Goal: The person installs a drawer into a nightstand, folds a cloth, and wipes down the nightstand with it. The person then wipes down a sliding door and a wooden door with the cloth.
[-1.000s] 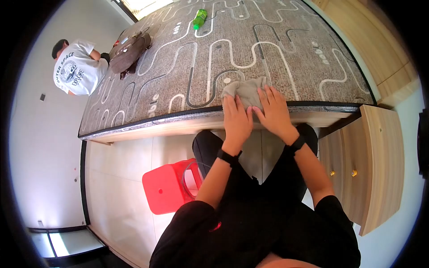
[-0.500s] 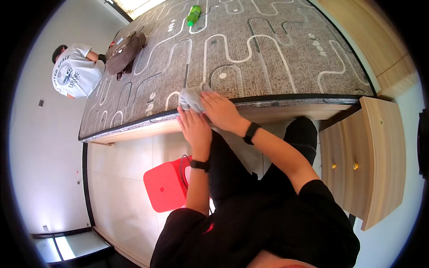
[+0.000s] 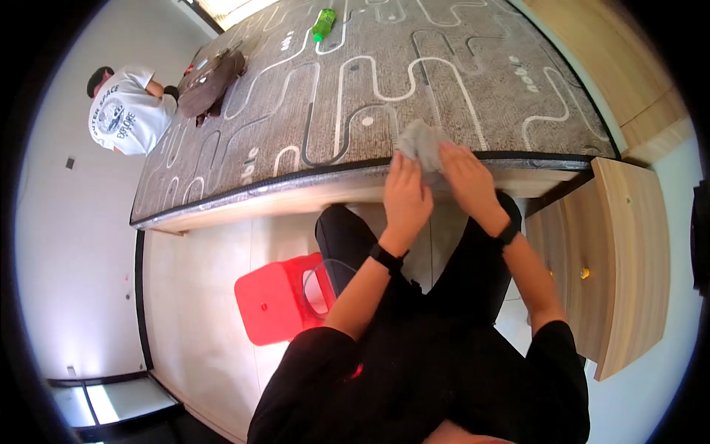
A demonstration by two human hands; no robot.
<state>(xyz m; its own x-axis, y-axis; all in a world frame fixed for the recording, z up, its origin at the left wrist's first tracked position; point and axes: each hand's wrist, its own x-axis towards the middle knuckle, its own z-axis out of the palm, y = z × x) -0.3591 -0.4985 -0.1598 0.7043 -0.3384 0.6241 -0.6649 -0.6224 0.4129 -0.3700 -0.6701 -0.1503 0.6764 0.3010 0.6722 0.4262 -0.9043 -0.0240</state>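
Observation:
A small crumpled light-grey cloth point(image 3: 420, 144) is at the front edge of the patterned mattress point(image 3: 288, 118). My left hand point(image 3: 407, 198) has its fingers closed on the cloth's lower left side. Opposite it, my right hand point(image 3: 470, 183) grips the right side of the same cloth. Both hands are slightly blurred, and the fingertips are partly lost against the fabric. A dark band sits on each wrist.
A green bottle point(image 3: 323, 25) lies far back on the mattress. The brown backpack point(image 3: 212, 85) is at the left, beside a person in a white shirt point(image 3: 133, 111). A red stool point(image 3: 270, 300) stands on the floor; a wooden drawer cabinet point(image 3: 629, 274) is at right.
Both hands and the grey cloth have moved right along the mattress edge. My hands now sit farther apart on either side of the cloth.

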